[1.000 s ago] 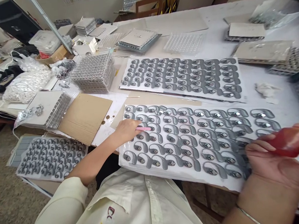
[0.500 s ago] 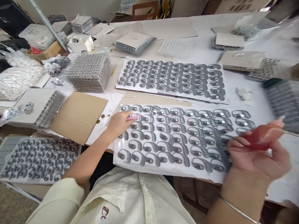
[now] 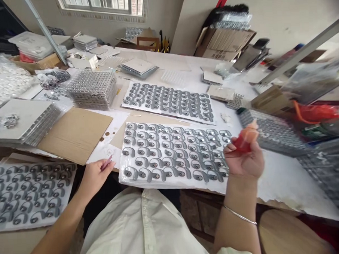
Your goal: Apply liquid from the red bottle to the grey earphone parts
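**Right hand** (image 3: 245,161), centre right of the frame, is raised over the near table edge. Its fingers are closed narrowly on a red translucent piece (image 3: 242,143), pinched between thumb and fingertips. The piece is blurred. It is judged light, smooth and possibly slippery, so a pinch at its edges suits it.

**Left hand** (image 3: 95,177), lower left of centre, has its fingers loosely curled around a thin pink stick (image 3: 106,163). The stick is judged light and stiff, best held mid-shaft. Its tip is just beside the white sheet (image 3: 172,184), not touching it.

**Grey ear-hook parts** (image 3: 148,163) lie in rows on that sheet. They are judged small and easily displaced.
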A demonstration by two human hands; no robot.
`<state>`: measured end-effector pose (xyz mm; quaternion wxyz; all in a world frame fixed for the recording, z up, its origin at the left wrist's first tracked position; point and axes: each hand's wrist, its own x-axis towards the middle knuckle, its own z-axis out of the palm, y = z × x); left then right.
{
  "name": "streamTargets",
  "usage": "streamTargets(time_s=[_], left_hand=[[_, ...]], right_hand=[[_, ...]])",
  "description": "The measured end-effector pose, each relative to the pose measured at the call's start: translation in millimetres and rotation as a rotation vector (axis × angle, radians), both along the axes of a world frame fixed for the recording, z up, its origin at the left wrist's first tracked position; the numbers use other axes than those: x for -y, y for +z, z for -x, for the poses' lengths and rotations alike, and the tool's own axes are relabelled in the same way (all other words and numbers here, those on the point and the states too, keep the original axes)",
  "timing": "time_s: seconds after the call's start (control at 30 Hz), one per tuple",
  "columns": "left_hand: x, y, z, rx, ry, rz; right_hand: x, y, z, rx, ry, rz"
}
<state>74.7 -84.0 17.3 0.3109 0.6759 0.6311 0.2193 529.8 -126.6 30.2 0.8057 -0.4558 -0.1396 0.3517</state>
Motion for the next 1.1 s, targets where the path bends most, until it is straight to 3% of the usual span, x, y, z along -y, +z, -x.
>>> streamTargets(time_s=[0.17, 0.23, 0.33, 0.43, 0.57, 0.73, 0.93, 1.1], left_hand=[[-69.5, 26.8, -78.2, -0.059, -0.360, -0.154], [-98.9, 30.9, -114.8, -0.081, -0.383, -0.161], [-130.0, 24.1, -160.4, -0.163, -0.408, -0.151], [-142.2, 10.2, -187.9, -0.257, -0.452, -0.108], [-141.8, -2.2, -206.2, -0.322, -0.459, -0.055], [-138.7, -6.8, -217.5, -0.277, -0.393, 0.000], [-138.8, -6.3, -210.7, -0.077, -0.314, 0.080], [-142.9, -5.0, -202.7, 0.194, -0.214, 0.318]], right_hand=[[-9.6, 3.0, 19.8, 0.094, 0.162, -0.009], [-8.1, -3.8, 22.9, 0.113, 0.179, -0.016], [0.5, -17.1, 21.5, 0.125, 0.154, -0.007], [12.5, -26.5, 17.5, 0.105, 0.112, 0.027], [22.5, -30.7, 12.8, 0.075, 0.048, 0.034], [20.1, -40.4, 8.8, 0.073, -0.008, 0.053], [16.2, -48.1, 8.6, 0.091, -0.022, 0.064], [14.8, -44.0, 14.4, 0.103, -0.045, 0.092]])
